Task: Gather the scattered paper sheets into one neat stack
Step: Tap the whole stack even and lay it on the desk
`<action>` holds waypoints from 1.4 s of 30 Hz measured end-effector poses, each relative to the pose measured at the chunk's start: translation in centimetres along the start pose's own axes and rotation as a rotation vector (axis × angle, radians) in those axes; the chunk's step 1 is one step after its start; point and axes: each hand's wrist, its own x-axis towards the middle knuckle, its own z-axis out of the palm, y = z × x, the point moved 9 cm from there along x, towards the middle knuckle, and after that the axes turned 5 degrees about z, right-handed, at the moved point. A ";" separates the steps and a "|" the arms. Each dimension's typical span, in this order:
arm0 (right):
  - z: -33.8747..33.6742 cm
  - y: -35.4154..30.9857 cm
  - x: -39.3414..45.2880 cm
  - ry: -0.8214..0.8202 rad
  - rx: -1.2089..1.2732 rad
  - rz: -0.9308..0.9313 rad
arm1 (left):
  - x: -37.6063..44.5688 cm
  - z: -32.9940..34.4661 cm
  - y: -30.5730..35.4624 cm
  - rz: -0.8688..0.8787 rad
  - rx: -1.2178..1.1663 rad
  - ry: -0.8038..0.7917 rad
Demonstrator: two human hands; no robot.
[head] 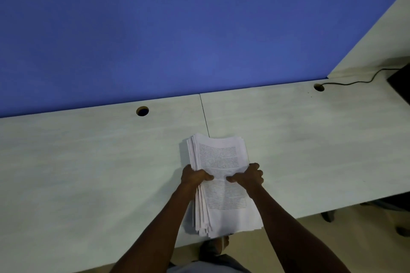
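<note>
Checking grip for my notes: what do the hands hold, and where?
Both hands, left hand and right hand, grip the paper stack at its two long side edges, mid-length.

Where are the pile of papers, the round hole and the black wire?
White printed paper stack [218, 157]: head view, top sheet's text block.
Round cable hole in the pale desk [142, 111]: head view, its dark centre.
Thin black cable [352, 82]: head view, mid-length on desk.

Pale desk [88, 162], blue partition [155, 29], prob. dim rm.
</note>
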 end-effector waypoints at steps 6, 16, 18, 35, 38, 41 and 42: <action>0.8 -2.8 -4.5 -0.429 0.473 -0.194 | -3.7 -3.8 8.1 0.238 0.001 -0.218; 5.2 -17.8 -18.6 -0.215 0.630 -0.677 | -11.0 -22.2 16.2 0.584 0.022 0.302; 7.8 -17.5 -19.8 -0.216 0.610 -0.720 | -11.3 -24.7 15.2 0.590 0.036 0.318; 11.0 -15.4 -28.3 -0.015 0.789 -1.008 | -18.1 -29.1 10.7 1.004 -0.443 0.673; 9.5 -15.8 -27.3 0.048 0.859 -1.000 | -18.9 -29.8 11.5 1.035 -0.436 0.743; 8.9 -16.1 -26.6 0.080 0.957 -0.949 | -18.9 -28.6 12.0 1.053 -0.389 0.699; 9.1 -16.7 -27.6 0.062 0.954 -0.992 | -19.0 -28.5 12.0 1.058 -0.371 0.695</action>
